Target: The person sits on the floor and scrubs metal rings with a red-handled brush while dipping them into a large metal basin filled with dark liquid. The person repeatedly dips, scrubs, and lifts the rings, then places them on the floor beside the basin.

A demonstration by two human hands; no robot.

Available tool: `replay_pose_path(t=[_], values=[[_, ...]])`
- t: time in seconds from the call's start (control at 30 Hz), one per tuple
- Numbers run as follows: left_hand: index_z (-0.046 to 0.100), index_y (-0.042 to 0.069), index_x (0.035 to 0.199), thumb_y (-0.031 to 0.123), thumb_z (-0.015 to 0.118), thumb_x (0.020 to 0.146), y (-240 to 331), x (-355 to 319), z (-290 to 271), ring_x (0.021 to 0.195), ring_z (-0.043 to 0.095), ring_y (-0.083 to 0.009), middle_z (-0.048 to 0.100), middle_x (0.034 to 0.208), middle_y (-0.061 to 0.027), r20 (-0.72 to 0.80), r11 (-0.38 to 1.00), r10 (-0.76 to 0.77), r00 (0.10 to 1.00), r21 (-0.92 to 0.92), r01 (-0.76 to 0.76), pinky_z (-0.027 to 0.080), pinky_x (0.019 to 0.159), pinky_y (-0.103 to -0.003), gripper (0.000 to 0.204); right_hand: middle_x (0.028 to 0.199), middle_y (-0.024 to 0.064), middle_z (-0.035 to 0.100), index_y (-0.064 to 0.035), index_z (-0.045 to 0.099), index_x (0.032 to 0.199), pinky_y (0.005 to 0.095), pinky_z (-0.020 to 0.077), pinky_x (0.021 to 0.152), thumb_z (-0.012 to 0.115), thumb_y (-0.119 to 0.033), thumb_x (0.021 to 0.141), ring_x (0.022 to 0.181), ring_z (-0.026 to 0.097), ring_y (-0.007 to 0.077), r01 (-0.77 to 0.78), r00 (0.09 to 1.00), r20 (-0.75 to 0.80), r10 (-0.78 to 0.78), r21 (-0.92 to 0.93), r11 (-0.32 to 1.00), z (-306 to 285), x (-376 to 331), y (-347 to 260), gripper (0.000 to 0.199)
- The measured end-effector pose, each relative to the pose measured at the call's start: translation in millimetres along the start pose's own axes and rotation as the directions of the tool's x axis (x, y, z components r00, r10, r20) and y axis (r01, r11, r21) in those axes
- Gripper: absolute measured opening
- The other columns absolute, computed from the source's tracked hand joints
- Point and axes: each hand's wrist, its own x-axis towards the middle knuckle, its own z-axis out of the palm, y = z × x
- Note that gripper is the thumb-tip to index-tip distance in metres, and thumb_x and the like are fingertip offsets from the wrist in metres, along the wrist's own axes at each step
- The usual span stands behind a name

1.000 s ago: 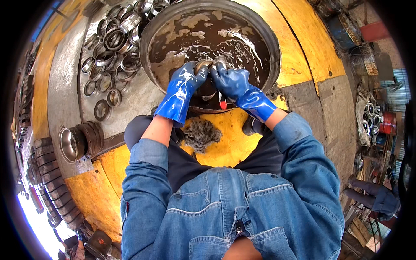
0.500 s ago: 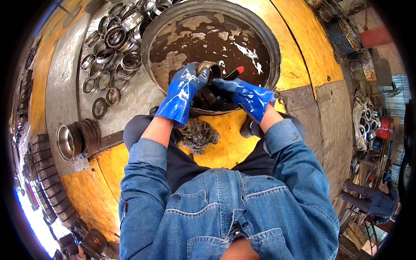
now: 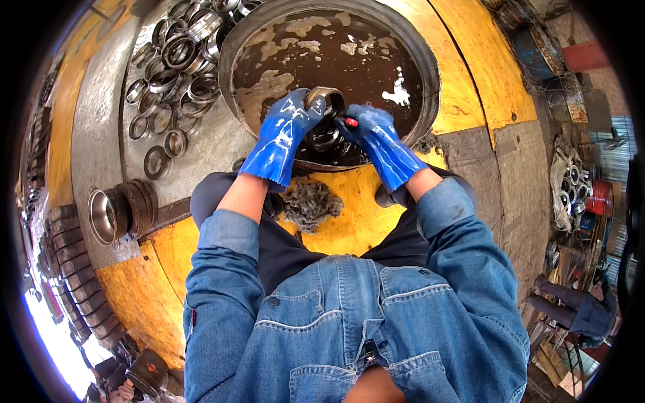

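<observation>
My left hand, in a long blue rubber glove, is closed around a metal ring above the near part of a large round tub of dark brown liquid. Opposite it, my right hand, gloved the same way, grips a tool by its black handle with a red end. The tool's working end is hidden at the ring's opening, so its kind does not show. Just below the hands, another dark metal ring shows at the liquid's near edge. Pale foam patches float on the surface.
Many loose metal rings lie heaped left of the tub. A metal bowl sits beside stacked rings at lower left. A grey scrubbing wad lies between my feet on yellow flooring. Far right, another person stands among shelves.
My right hand has turned, so the red handle end now points toward the ring instead of up and right. The left hand has stayed nearly in place with the ring. The foam has drifted.
</observation>
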Motion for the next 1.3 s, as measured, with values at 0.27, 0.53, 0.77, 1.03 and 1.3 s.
replay_pose_path(t=[0.27, 0.53, 0.77, 1.03, 1.3], values=[[0.069, 0.009, 0.134, 0.055, 0.063, 0.097, 2, 3, -3, 0.119, 0.069, -0.0396, 0.073, 0.124, -0.0222, 0.044, 1.000, -0.014, 0.999, -0.014, 0.015, 0.053, 0.103, -0.045, 0.060, 0.093, 0.0098, 0.078, -0.0155, 0.077, 0.104, 0.0429, 0.0606, 0.077, 0.068, -0.036, 0.098, 0.092, 0.075, 0.0338, 0.022, 0.968, -0.249, -0.022, 0.001, 1.000, 17, -1, 12, 0.023], [0.067, 0.006, 0.137, 0.057, 0.065, 0.094, 4, -1, -3, 0.121, 0.068, -0.0394, 0.072, 0.128, -0.0231, 0.074, 0.997, -0.038, 0.997, -0.058, 0.043, 0.052, 0.104, -0.045, 0.066, 0.101, 0.0084, 0.078, -0.0005, 0.074, 0.120, 0.0324, 0.0553, 0.076, 0.076, -0.038, 0.095, 0.085, 0.071, 0.0170, -0.415, 0.910, 0.414, 0.030, 0.905, 0.099, -29, -35, -12, 0.045], [0.067, 0.007, 0.136, 0.049, 0.073, 0.085, 28, -10, 2, 0.120, 0.069, -0.0382, 0.071, 0.130, -0.0226, 0.014, 0.985, -0.065, 0.998, 0.162, 0.062, 0.052, 0.105, -0.045, 0.067, 0.092, 0.0114, 0.079, -0.0031, 0.080, 0.108, 0.0338, 0.0568, 0.078, 0.078, -0.042, 0.092, 0.085, 0.073, 0.0192, -0.351, 0.935, 0.307, 0.179, 0.719, 0.599, -26, -10, 44, 0.042], [0.067, 0.010, 0.135, 0.032, 0.083, 0.080, 21, -23, 16, 0.109, 0.075, -0.0329, 0.076, 0.117, -0.0183, 0.046, 0.979, 0.149, 0.988, 0.130, -0.154, 0.057, 0.097, -0.040, 0.061, 0.089, 0.0177, 0.078, -0.0068, 0.078, 0.103, 0.0442, 0.0582, 0.082, 0.071, -0.049, 0.089, 0.088, 0.075, 0.0363, -0.300, 0.918, -0.039, 0.394, 0.583, 0.755, -21, 0, 103, 0.045], [0.067, 0.010, 0.135, 0.023, 0.089, 0.076, -2, -18, 26, 0.109, 0.073, -0.0239, 0.076, 0.119, -0.0120, -0.022, 0.988, 0.152, 0.988, -0.010, -0.152, 0.057, 0.098, -0.037, 0.065, 0.085, 0.0112, 0.076, -0.0117, 0.079, 0.100, 0.0383, 0.0602, 0.076, 0.076, -0.041, 0.094, 0.079, 0.074, 0.0269, 0.449, 0.850, -0.480, -0.215, 0.451, 0.771, -60, -18, 12, 0.030]])
